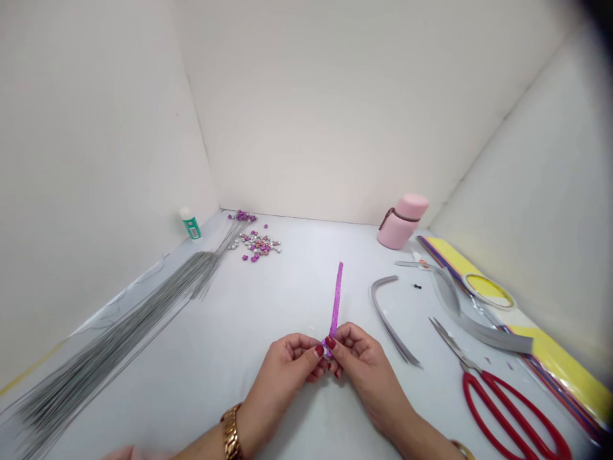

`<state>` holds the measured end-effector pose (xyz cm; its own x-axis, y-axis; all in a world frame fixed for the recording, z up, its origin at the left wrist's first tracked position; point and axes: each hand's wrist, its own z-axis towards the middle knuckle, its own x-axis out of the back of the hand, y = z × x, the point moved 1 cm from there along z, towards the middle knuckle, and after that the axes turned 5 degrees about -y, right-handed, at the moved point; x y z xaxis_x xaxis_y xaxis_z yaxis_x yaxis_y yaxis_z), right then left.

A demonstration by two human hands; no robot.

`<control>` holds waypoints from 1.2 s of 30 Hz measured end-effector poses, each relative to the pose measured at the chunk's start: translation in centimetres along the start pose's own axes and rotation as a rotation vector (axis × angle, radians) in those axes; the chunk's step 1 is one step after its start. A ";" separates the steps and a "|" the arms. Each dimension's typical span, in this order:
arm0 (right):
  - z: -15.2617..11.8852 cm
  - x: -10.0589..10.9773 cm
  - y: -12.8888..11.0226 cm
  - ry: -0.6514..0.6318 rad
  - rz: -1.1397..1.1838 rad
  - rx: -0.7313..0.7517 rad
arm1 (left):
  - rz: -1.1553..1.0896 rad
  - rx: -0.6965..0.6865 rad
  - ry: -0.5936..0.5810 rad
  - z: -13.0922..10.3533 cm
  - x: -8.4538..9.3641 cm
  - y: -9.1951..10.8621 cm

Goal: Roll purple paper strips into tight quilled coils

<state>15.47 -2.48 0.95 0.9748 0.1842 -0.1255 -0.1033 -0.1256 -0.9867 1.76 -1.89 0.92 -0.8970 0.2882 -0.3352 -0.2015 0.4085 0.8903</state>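
Observation:
Near the front middle of the table, my left hand [294, 361] and my right hand [361, 358] meet, both with fingers pinched on the folded lower end of a glittery purple paper strip [337, 297]. The strip's free end points up and away from me. A small whitish patch shows at the fold between the thumbs; the rest of the fold is hidden by fingers. Grey curved paper strips [387, 319] lie to the right of my right hand. Small purple, silver and pink folded pieces [261, 245] form a pile at the back left.
Grey wires [129, 326] stretch along the left, some tipped with purple pieces. A glue stick [191, 223] stands by the left wall, a pink bottle [402, 222] at the back right. Red-handled scissors [502, 409], more grey strips [483, 333] and yellow packs [565, 358] lie right.

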 end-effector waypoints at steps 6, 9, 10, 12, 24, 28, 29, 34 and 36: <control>-0.2 -0.1 -0.2 -0.021 -0.061 -0.010 | 0.053 -0.031 0.018 -0.2 -0.4 0.4; -0.3 -0.2 -0.2 -0.017 -0.100 0.002 | 0.085 -0.011 0.034 -0.1 -0.4 0.5; -0.3 -0.2 -0.2 -0.016 -0.115 0.006 | 0.099 -0.003 0.036 -0.1 -0.4 0.5; -0.3 -0.3 -0.2 -0.016 -0.136 0.009 | 0.129 0.012 0.024 -0.1 -0.3 0.4; -0.3 -0.5 -0.5 -0.042 0.056 -0.160 | 1.206 -0.463 -0.009 -1.4 0.1 1.3; -0.3 -0.7 -0.6 -0.078 0.104 -0.190 | 1.321 -0.524 -0.023 -1.2 0.5 1.0; -0.3 -0.7 -0.7 -0.081 0.108 -0.192 | 1.342 -0.534 -0.029 -1.2 0.6 1.0; -0.3 -0.7 -0.7 -0.076 0.110 -0.186 | 1.297 -0.490 0.005 -1.1 0.4 1.0; -0.3 -0.6 -0.5 -0.078 0.104 -0.177 | 1.237 -0.453 0.018 -1.1 0.3 1.1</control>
<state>14.96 -2.78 1.60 0.9417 0.2356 -0.2401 -0.1593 -0.3161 -0.9353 0.80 -2.30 2.16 -0.5873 0.2468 0.7708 0.6406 -0.4404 0.6291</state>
